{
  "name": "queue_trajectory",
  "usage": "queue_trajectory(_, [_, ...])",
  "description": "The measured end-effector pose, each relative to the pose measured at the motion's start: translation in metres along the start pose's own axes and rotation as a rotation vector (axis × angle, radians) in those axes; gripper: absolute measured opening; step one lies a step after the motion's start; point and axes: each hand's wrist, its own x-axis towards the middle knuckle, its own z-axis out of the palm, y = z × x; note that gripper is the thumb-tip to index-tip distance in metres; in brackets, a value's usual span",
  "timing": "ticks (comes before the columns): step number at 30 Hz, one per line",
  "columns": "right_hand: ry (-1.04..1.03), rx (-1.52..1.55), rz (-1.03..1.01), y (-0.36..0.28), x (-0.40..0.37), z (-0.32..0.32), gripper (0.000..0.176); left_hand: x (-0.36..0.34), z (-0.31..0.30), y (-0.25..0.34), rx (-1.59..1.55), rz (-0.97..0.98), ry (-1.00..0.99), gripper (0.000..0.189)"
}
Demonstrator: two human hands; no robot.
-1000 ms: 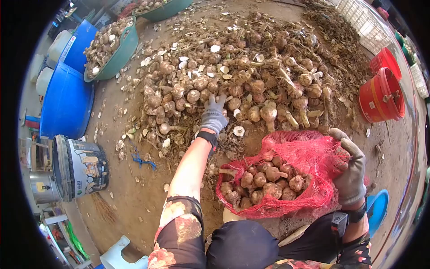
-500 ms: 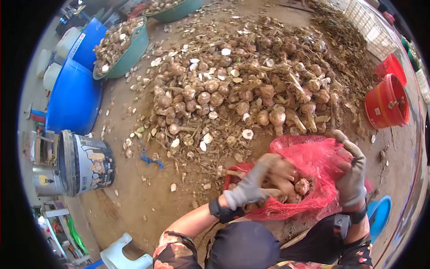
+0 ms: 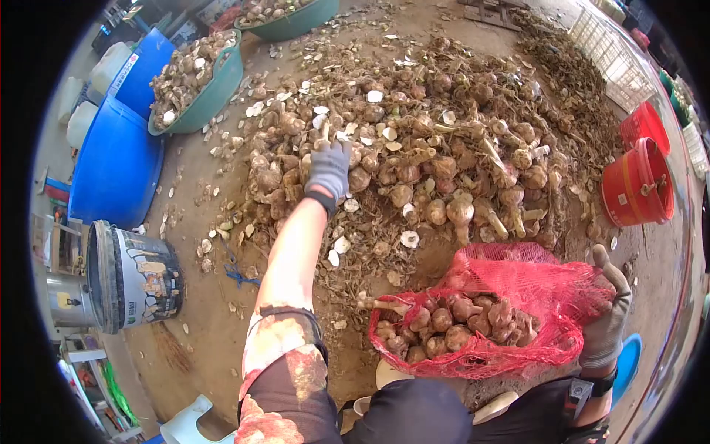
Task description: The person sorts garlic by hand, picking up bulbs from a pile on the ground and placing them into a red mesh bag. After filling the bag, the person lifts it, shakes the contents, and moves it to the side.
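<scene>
So, the left hand [image 3: 328, 169] was reaching into the pile of garlic [image 3: 460, 211] on the floor [image 3: 200, 362], fingers bent down among the bulbs, though I couldn't tell whether they'd closed on one. The right hand [image 3: 608, 325] had its fingers curled tight round the mesh of the red bag [image 3: 484, 357], which lay right by the person's knees, gaping, with bulbs inside. I'd guess the bag's floppy and fairly heavy loaded like that, so bunched mesh near the mouth seems the best hold. The bulbs looked firm and dry, not slippery, but probably bruise if dropped; I'd take them by the round body or stubby stem. As for writing, the blue tub [image 3: 111, 166] had a white label, and the printed bucket [image 3: 151, 277] and red bucket [image 3: 629, 189] had small lettering, but no brand I could make out.
</scene>
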Motion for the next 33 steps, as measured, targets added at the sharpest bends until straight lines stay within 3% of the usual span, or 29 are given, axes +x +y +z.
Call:
queue_trajectory(1, [0.028,0.001,0.001,0.0,0.0,0.002,0.023,-0.006,0.015,0.004,-0.043,0.005,0.205,0.065])
queue_trajectory(5, [0.047,0.06,0.129,-0.005,0.0,-0.002,0.025,-0.045,0.034,0.0,-0.23,0.017,0.317,0.052])
queue_trajectory(7, [-0.036,0.033,0.082,-0.003,0.001,-0.005,0.024,-0.074,0.016,-0.006,-0.603,-0.039,-0.035,0.056])
queue_trajectory(9, [-0.037,0.033,0.072,-0.003,0.0,0.002,0.024,-0.111,0.018,0.002,-0.923,-0.161,-0.117,0.059])
queue_trajectory(11, [-0.04,0.032,0.073,0.001,0.0,0.005,0.023,-0.152,0.046,0.02,-1.267,-0.169,0.125,0.059])
queue_trajectory(13, [-0.09,-0.025,-0.002,0.009,0.004,0.003,0.024,-0.184,0.045,0.044,-1.871,-0.105,0.183,0.056])
queue_trajectory(15, [-0.082,-0.001,0.018,0.007,0.003,0.016,0.023,-0.222,0.004,0.074,-2.451,-0.229,-0.089,0.053])
queue_trajectory(17, [-0.106,0.046,0.026,0.005,0.0,0.033,0.028,-0.248,-0.03,0.113,-2.528,-0.008,0.071,0.047])
queue_trajectory(19, [-0.072,-0.015,0.002,-0.001,-0.001,0.035,0.029,-0.241,-0.014,0.163,-2.14,0.627,0.533,0.045])
queue_trajectory(21, [-0.115,0.077,0.054,-0.006,-0.001,0.021,0.026,-0.241,-0.013,0.169,-1.568,0.891,0.319,0.047])
queue_trajectory(22, [-0.107,-0.043,-0.156,-0.005,-0.006,0.031,0.023,-0.233,-0.029,0.149,-1.486,1.03,0.252,0.046])
queue_trajectory(23, [-0.1,-0.042,-0.15,-0.007,-0.009,0.026,0.023,-0.222,-0.006,0.146,-1.402,0.937,0.447,0.042])
queue_trajectory(24, [-0.041,0.003,-0.105,-0.009,-0.01,0.018,0.021,-0.215,-0.023,0.111,-1.564,0.743,0.289,0.038])
queue_trajectory(25, [0.013,0.051,-0.064,-0.01,-0.009,0.009,0.02,-0.197,-0.006,0.096,-1.597,0.444,0.371,0.036])
queue_trajectory(26, [0.006,0.022,-0.053,-0.008,-0.005,-0.003,0.021,-0.179,0.005,0.076,-1.453,0.1,0.469,0.04])
queue_trajectory(27, [0.0,0.03,-0.054,-0.006,-0.005,-0.001,0.021,-0.16,0.004,0.053,-1.143,-0.147,0.428,0.046])
queue_trajectory(29, [-0.048,0.019,-0.105,-0.003,-0.004,0.005,0.021,-0.111,0.06,0.031,-0.676,-0.384,0.5,0.047])
queue_trajectory(30, [-0.057,0.026,-0.101,-0.001,-0.003,0.006,0.021,-0.106,0.064,0.026,-0.67,-0.395,0.5,0.047])
queue_trajectory(32, [-0.107,-0.154,-0.112,0.002,0.004,0.003,0.022,-0.099,0.066,0.023,-0.684,-0.273,0.006,0.058])
queue_trajectory(33, [-0.116,-0.149,-0.114,0.003,0.007,0.001,0.022,-0.101,0.061,0.022,-0.689,-0.246,-0.027,0.053])
